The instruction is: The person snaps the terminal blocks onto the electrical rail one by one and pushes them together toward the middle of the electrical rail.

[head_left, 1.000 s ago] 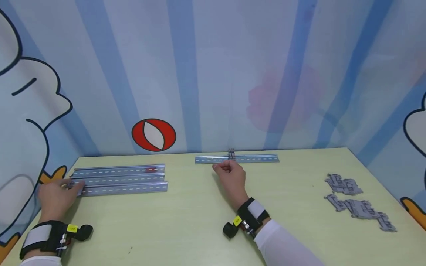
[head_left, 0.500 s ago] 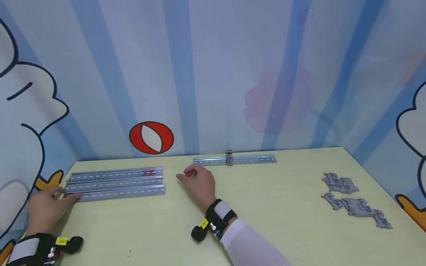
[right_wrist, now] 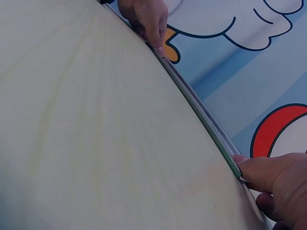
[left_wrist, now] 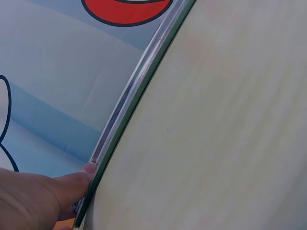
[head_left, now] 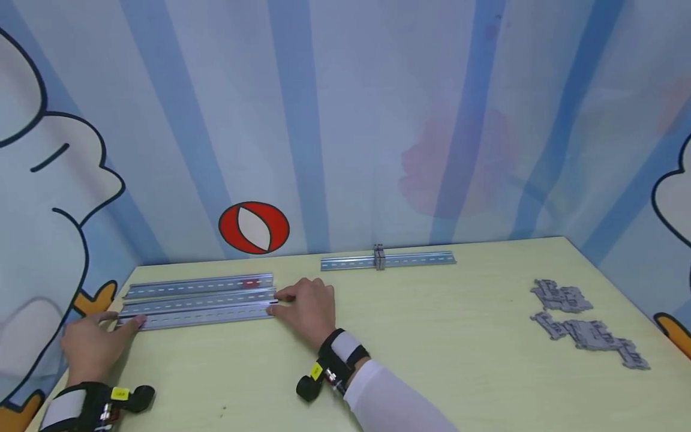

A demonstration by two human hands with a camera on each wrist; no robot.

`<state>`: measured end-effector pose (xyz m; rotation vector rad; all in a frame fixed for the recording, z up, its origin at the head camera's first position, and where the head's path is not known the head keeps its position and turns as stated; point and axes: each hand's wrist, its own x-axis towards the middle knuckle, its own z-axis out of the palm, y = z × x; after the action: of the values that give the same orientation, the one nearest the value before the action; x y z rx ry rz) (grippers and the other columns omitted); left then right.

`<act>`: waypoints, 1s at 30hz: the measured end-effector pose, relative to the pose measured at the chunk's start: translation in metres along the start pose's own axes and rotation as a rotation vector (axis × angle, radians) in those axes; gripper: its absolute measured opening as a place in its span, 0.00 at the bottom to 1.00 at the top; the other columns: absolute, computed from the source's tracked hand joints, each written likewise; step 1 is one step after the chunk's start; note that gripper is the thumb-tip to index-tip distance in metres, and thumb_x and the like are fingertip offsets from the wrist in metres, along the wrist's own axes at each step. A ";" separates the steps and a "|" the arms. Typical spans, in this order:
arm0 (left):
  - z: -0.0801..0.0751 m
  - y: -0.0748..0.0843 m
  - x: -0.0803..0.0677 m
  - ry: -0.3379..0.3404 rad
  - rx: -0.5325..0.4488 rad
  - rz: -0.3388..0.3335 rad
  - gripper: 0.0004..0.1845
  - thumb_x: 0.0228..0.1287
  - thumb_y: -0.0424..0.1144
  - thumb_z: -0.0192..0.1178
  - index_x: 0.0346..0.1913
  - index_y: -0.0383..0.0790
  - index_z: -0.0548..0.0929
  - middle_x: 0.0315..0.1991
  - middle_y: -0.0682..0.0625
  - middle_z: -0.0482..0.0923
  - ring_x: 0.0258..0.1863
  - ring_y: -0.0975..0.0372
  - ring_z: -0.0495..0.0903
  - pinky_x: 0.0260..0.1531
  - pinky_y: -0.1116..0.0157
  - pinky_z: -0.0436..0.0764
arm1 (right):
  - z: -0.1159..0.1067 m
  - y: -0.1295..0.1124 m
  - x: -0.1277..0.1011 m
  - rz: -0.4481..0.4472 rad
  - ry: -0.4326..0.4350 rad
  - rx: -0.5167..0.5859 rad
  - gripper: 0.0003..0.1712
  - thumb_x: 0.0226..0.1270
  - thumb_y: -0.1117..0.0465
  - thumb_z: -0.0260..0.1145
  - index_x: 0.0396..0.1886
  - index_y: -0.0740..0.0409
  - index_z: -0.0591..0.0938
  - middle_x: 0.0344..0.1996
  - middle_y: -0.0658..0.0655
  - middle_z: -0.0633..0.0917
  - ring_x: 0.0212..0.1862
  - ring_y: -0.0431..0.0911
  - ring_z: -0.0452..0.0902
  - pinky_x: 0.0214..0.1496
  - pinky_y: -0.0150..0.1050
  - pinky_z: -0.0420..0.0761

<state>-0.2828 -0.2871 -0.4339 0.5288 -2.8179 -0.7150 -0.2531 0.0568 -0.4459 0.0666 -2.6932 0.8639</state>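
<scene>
Table [head_left: 432, 336] lies open; both hands [head_left: 92, 345] touch nearest rail [head_left: 197, 317] ends.

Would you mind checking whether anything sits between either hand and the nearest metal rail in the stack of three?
Nothing visible does. The left hand already touches the left end of the nearest rail, and the right hand touches its right end. The rail with the clipped block and the grey terminal blocks lie well away.

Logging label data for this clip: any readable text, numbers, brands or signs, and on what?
No legible text in any view.
Yellow tag on the left wrist strap: dark marks, too small to read.
Yellow tag on the right wrist strap: too small to read.
Red patch on the far rail: blurred.
Red oval on the wall: a drawing, no lettering.
</scene>
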 end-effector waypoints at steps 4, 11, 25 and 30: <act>0.003 -0.001 -0.003 0.024 -0.025 -0.007 0.34 0.61 0.47 0.66 0.58 0.19 0.73 0.60 0.22 0.65 0.64 0.33 0.56 0.65 0.40 0.51 | -0.003 -0.001 -0.003 -0.012 -0.008 0.033 0.14 0.52 0.41 0.76 0.37 0.37 0.91 0.31 0.36 0.84 0.35 0.37 0.69 0.39 0.37 0.63; 0.008 -0.005 -0.012 0.084 -0.066 0.004 0.33 0.65 0.47 0.63 0.64 0.25 0.71 0.63 0.24 0.65 0.66 0.33 0.57 0.65 0.39 0.51 | -0.005 0.000 -0.007 -0.041 0.025 0.123 0.09 0.53 0.48 0.77 0.33 0.42 0.91 0.27 0.37 0.81 0.35 0.35 0.73 0.41 0.34 0.69; 0.014 0.000 -0.021 0.115 -0.272 -0.047 0.34 0.64 0.53 0.63 0.65 0.33 0.72 0.58 0.32 0.75 0.59 0.41 0.71 0.58 0.42 0.68 | -0.008 0.006 0.002 -0.006 0.052 0.505 0.04 0.63 0.53 0.71 0.34 0.46 0.85 0.27 0.40 0.84 0.31 0.35 0.79 0.36 0.32 0.79; 0.013 0.001 -0.025 0.110 -0.323 -0.017 0.34 0.62 0.53 0.65 0.65 0.37 0.71 0.54 0.37 0.77 0.51 0.49 0.75 0.49 0.53 0.73 | -0.012 0.006 0.002 0.110 0.008 0.739 0.07 0.62 0.58 0.71 0.38 0.54 0.86 0.27 0.46 0.87 0.30 0.42 0.83 0.34 0.34 0.84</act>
<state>-0.2639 -0.2714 -0.4475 0.5172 -2.5289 -1.0826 -0.2528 0.0688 -0.4399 0.0757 -2.2368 1.8332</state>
